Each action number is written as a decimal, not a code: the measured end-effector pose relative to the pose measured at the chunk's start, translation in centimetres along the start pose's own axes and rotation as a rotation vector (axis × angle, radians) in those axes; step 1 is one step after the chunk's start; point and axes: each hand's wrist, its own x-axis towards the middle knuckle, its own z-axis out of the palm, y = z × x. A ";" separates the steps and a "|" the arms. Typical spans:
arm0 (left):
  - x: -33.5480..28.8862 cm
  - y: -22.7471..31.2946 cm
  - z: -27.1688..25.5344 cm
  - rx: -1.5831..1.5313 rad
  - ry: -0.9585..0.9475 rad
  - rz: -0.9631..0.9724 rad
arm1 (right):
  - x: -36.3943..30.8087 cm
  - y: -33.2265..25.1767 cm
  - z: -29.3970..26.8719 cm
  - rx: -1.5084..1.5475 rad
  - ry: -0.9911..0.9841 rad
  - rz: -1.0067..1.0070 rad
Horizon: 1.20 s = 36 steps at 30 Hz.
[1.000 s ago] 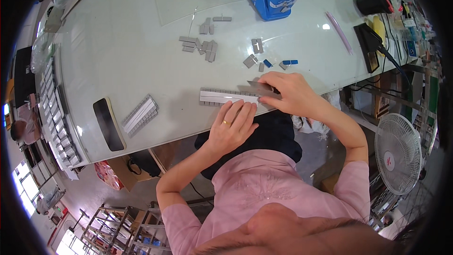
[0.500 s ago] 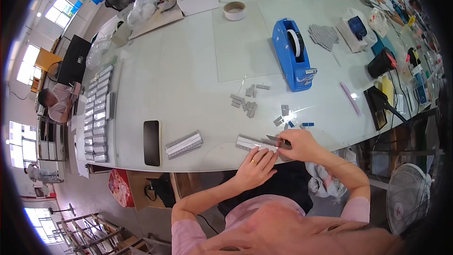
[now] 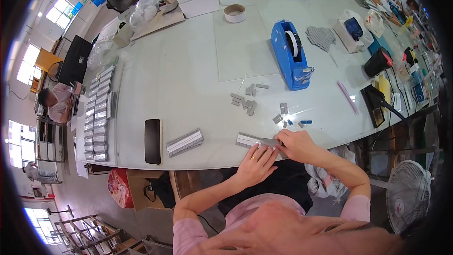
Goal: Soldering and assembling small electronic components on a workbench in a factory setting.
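A grey segmented strip (image 3: 246, 139) with a pale band along its top lies near the front edge of the table. My left hand (image 3: 257, 163), a ring on one finger, bears down on the strip's near side with its fingertips; its thumb is partly hidden. My right hand (image 3: 299, 146) is closed on a thin, flat metal blade (image 3: 271, 142), which lies against the strip's right part. The strip's right end is hidden by my fingers. A second similar strip (image 3: 184, 142) lies to the left. Small grey pieces (image 3: 247, 103) and a few blue bits (image 3: 306, 122) are scattered beyond my hands.
A black phone (image 3: 153, 141) lies left of the strips. Rows of wrapped grey blocks (image 3: 100, 113) line the table's left side. A blue tape dispenser (image 3: 290, 56), a tape roll (image 3: 234, 13), a pink stick (image 3: 348, 97) and a black cup (image 3: 379, 63) stand or lie farther off.
The blade in my right hand has tilted down and now lies lower, against the strip. My right hand has shifted slightly left; my left hand stays on the strip.
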 end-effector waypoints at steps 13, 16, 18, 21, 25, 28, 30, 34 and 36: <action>0.3 -0.3 -0.2 -0.010 -0.002 -0.015 | 1.7 0.0 -0.5 -0.010 -0.126 0.041; 0.5 -0.5 0.0 -0.020 -0.004 -0.006 | 2.4 0.4 -0.6 -0.005 -0.124 0.034; 0.5 -0.5 0.0 -0.004 0.007 0.001 | 2.7 0.5 -0.7 -0.047 -0.153 0.019; 0.5 -0.4 0.0 -0.007 -0.013 0.000 | 2.9 0.6 -0.7 -0.057 -0.186 0.027; 0.1 0.0 0.0 -0.031 -0.039 0.024 | 3.6 0.4 -0.7 -0.030 -0.204 0.032; 0.0 0.8 0.1 -0.054 -0.040 0.049 | 4.8 0.3 -1.5 -0.076 -0.152 0.027; 0.0 0.6 0.2 -0.029 -0.043 0.036 | 5.2 0.3 -1.7 -0.028 -0.167 0.021; 0.1 0.5 0.2 -0.026 -0.038 0.027 | 5.0 0.9 -3.6 0.221 -0.285 0.020; 0.1 0.4 0.2 -0.005 -0.027 0.033 | 3.7 1.5 -4.0 0.248 -0.304 0.037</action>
